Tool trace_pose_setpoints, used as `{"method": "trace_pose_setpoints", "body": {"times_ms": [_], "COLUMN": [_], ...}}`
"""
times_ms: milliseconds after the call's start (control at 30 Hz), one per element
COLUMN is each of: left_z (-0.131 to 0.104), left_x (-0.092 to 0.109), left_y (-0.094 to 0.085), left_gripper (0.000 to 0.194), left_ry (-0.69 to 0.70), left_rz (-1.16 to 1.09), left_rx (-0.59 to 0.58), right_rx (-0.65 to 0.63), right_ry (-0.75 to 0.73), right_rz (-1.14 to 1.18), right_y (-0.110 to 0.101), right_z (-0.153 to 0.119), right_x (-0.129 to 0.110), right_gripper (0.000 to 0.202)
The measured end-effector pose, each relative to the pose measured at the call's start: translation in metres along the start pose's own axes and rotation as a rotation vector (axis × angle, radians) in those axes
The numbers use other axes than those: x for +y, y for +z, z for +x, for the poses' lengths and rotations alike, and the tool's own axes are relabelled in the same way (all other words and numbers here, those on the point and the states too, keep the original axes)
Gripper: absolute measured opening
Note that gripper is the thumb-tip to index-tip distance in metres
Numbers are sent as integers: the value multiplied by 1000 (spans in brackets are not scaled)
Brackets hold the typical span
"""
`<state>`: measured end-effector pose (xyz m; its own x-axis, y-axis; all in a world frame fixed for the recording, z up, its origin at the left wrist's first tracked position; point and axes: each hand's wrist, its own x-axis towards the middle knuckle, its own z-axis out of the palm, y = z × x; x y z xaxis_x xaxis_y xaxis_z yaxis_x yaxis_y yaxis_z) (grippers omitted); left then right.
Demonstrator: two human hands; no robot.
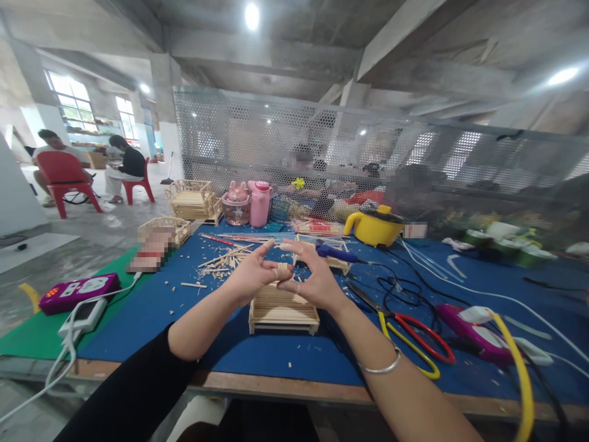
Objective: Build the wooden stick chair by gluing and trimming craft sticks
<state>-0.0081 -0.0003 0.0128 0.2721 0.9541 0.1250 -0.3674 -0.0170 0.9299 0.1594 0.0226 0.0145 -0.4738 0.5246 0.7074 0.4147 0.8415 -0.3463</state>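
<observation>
A small wooden stick frame with a slatted top stands on the blue mat, below both hands. My left hand and my right hand meet just above it. Between their fingertips is a small light wooden piece, pinched from both sides. Its exact shape is partly hidden by the fingers. Behind my right hand lies a blue glue gun, near another wooden frame.
Loose sticks lie left of the hands. Scissors with red and yellow handles, black cables and a purple power strip are at the right. A yellow pot and pink bottle stand behind. Two people sit at far left.
</observation>
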Motion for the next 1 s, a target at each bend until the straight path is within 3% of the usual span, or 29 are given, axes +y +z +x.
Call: {"method": "trace_pose_setpoints", "body": {"times_ms": [167, 333, 467, 567, 767, 900, 1000], "left_z": [0, -3, -4, -5, -4, -2, -1], "left_x": [3, 4, 2, 2, -3, -10, -10], "left_y": [-3, -10, -9, -3, -1, -7, -10], "left_gripper": [99, 97, 77, 61, 66, 71, 64], "left_ry": [-11, 97, 211, 211, 272, 327, 329], "left_rz": [160, 659, 1094, 1256, 1365, 1252, 1136], "left_rx": [-56, -84, -199, -243, -228, -174, -175], "right_rx": [-28, -116, -16, 35, 39, 82, 188], "right_ry": [-44, 107, 170, 196, 178, 194, 224], "right_rz": [18, 151, 184, 152, 85, 132, 190], "right_y": [-3, -19, -25, -24, -23, -23, -28], "right_z": [0, -1, -1, 0, 0, 0, 0], "right_x": [-2, 4, 16, 19, 16, 17, 16], "right_gripper": [58, 73, 66, 57, 42, 44, 45]}}
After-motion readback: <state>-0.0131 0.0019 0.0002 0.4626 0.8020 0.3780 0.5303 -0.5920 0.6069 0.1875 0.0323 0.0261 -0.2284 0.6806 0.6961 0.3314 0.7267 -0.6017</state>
